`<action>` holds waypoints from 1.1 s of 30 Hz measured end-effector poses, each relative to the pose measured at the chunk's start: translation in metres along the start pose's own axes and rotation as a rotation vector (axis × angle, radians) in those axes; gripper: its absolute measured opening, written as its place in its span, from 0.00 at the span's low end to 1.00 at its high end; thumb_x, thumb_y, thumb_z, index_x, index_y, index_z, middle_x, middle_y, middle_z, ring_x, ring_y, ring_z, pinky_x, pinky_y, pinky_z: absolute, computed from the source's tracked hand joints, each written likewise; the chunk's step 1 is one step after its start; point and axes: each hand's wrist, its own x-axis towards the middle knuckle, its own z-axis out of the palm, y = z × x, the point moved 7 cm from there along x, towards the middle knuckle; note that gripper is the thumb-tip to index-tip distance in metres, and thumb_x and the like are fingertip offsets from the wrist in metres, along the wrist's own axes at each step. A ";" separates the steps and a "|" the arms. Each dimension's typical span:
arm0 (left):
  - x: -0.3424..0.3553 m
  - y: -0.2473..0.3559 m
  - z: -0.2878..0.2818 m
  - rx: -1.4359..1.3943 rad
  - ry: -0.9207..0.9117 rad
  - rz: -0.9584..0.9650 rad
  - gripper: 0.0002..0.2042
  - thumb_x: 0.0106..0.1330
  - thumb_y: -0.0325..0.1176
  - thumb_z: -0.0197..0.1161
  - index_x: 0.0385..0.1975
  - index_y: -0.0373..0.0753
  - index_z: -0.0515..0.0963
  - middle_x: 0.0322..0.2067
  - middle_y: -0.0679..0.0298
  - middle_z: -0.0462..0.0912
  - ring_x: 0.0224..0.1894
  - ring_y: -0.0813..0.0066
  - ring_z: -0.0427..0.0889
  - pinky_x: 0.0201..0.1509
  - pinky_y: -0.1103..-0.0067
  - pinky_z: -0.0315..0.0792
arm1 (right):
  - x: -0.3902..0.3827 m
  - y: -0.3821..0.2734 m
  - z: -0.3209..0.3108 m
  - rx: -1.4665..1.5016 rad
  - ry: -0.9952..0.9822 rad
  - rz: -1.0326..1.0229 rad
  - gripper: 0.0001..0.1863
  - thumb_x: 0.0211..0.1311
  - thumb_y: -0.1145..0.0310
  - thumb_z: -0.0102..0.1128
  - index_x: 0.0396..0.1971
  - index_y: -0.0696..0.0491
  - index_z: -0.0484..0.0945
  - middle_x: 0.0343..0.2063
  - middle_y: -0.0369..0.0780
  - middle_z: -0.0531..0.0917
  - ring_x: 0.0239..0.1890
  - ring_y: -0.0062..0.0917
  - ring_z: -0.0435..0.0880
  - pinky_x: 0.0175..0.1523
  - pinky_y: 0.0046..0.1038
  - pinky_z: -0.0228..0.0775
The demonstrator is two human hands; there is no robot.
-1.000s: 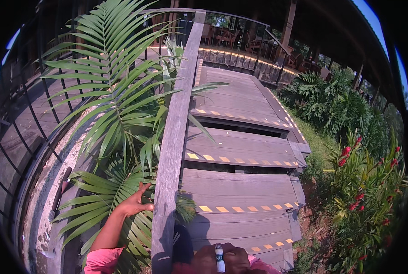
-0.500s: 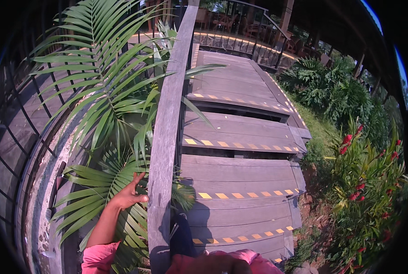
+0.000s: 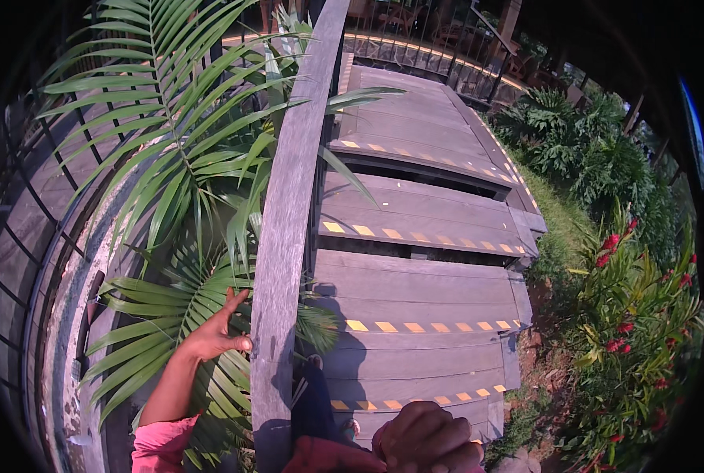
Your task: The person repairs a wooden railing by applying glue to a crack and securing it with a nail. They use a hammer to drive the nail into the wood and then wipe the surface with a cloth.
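My left hand (image 3: 214, 334) is open, its fingers and thumb spread and holding nothing. It hovers over green palm fronds (image 3: 151, 309), just left of the weathered wooden handrail (image 3: 282, 236). The thumb tip comes right up to the rail's edge; whether it touches, I cannot tell. Low in the middle, close to my body, my right hand (image 3: 427, 435) is closed in a fist over the lower steps (image 3: 415, 363), with nothing seen sticking out of it. Its palm side is hidden. Both my arms have pink sleeves (image 3: 162, 443).
Wide plank steps with yellow slanted edge marks climb ahead to a railed terrace (image 3: 446, 55). My sandalled foot (image 3: 352, 428) shows on a lower step. Red-flowered plants (image 3: 624, 327) line the right side. Black metal railing (image 3: 32, 197) curves along the left.
My right fist has risen into sight at the bottom, and my feet now show. The left hand stays spread beside the rail. The steps sit slightly lower in the picture.
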 end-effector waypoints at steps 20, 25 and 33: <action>0.003 -0.011 -0.001 -0.081 -0.014 0.018 0.69 0.41 0.47 0.89 0.82 0.41 0.45 0.81 0.45 0.21 0.83 0.59 0.35 0.80 0.66 0.52 | 0.011 -0.032 0.004 -0.276 0.131 -0.336 0.16 0.64 0.72 0.71 0.44 0.41 0.72 0.33 0.22 0.82 0.41 0.20 0.76 0.53 0.34 0.62; 0.001 -0.013 -0.003 -0.034 -0.002 0.010 0.68 0.42 0.46 0.89 0.82 0.42 0.45 0.81 0.43 0.21 0.83 0.58 0.26 0.83 0.65 0.42 | 0.015 -0.036 0.015 -0.381 0.181 -0.298 0.16 0.65 0.71 0.70 0.45 0.40 0.72 0.32 0.22 0.82 0.43 0.20 0.76 0.57 0.37 0.61; 0.002 -0.004 0.001 -0.048 -0.013 0.013 0.68 0.42 0.48 0.88 0.82 0.43 0.46 0.81 0.44 0.22 0.84 0.59 0.28 0.82 0.66 0.46 | 0.012 -0.030 0.021 -0.360 0.133 -0.286 0.13 0.68 0.68 0.68 0.43 0.40 0.72 0.29 0.21 0.82 0.40 0.19 0.78 0.59 0.37 0.61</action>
